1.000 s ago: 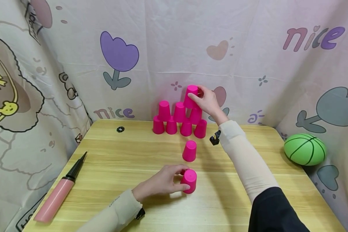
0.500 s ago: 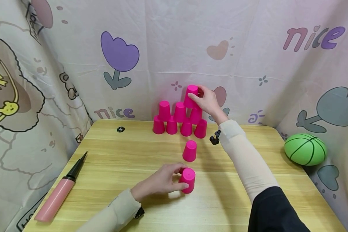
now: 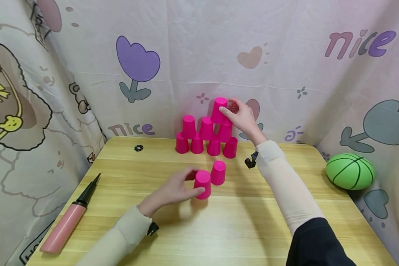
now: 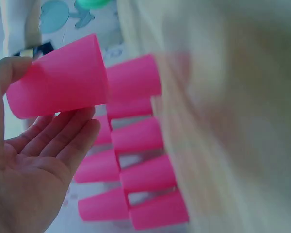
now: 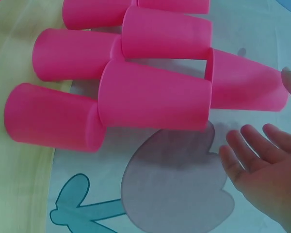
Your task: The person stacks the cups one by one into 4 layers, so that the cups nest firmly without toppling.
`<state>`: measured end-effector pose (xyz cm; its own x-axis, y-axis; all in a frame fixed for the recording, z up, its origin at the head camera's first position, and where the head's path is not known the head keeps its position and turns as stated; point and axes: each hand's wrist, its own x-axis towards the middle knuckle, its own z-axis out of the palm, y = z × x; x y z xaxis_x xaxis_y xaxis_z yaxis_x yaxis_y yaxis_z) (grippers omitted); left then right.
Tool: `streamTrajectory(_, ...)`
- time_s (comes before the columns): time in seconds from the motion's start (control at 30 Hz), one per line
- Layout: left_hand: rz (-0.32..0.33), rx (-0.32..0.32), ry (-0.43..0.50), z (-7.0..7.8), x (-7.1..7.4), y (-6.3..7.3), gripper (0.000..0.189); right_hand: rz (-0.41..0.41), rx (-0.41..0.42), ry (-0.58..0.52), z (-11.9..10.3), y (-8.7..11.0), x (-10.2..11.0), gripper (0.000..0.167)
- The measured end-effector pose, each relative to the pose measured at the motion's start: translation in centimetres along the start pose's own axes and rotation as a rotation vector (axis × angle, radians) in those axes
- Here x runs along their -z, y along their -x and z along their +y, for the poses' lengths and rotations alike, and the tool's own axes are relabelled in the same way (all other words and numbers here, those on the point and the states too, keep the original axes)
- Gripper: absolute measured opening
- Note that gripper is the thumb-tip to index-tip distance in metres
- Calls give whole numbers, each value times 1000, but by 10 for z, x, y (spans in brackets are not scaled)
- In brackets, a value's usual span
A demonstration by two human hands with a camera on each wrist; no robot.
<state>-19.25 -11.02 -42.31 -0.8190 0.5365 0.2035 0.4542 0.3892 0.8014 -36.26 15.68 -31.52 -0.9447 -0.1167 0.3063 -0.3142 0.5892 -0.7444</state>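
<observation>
My left hand (image 3: 169, 188) pinches a pink cup (image 3: 203, 184) between thumb and fingers, upside down and lifted off the wooden table (image 3: 239, 236). One more pink cup (image 3: 218, 173) stands just right of it. Behind them, pink cups form a stack: a bottom row (image 3: 214, 146), a second row (image 3: 206, 128) of three, and a single top cup (image 3: 219, 111) on the right. Beside that top cup is my right hand (image 3: 244, 118). In the right wrist view its fingers (image 5: 252, 150) are spread off the cup, with the thumb close to the base; whether the thumb touches cannot be told.
A pink pump with a black nozzle (image 3: 66, 218) lies at the table's left. Near the back left edge sits a small black disc (image 3: 138, 148). A green ball (image 3: 350, 171) rests at the right edge. Printed curtain (image 3: 199, 55) hangs right behind the stack.
My left hand has lifted its cup off the table and carried it left and toward the stack. My right hand has loosened from the top cup and shifted slightly right; that cup stays in place.
</observation>
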Motion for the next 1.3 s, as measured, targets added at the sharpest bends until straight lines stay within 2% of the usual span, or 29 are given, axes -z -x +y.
streamTrajectory(0.27,225,-56,-87,3,36,-22,50,13,53,-33,10,23,15,69)
streamTrajectory(0.4,300,-51,-101,7,51,-36,52,18,85,-21,14,40,16,63)
streamTrajectory(0.6,360,-26,-85,14,71,-62,56,-9,136,-36,21,69,6,53)
streamTrajectory(0.73,401,-20,-101,20,81,-78,57,-49,162,-50,26,88,-5,53)
streamTrajectory(1.03,430,53,-115,25,91,-108,60,-135,211,1,42,117,-30,43)
streamTrajectory(1.3,446,125,-132,28,97,-134,62,-222,172,1,57,134,-43,50)
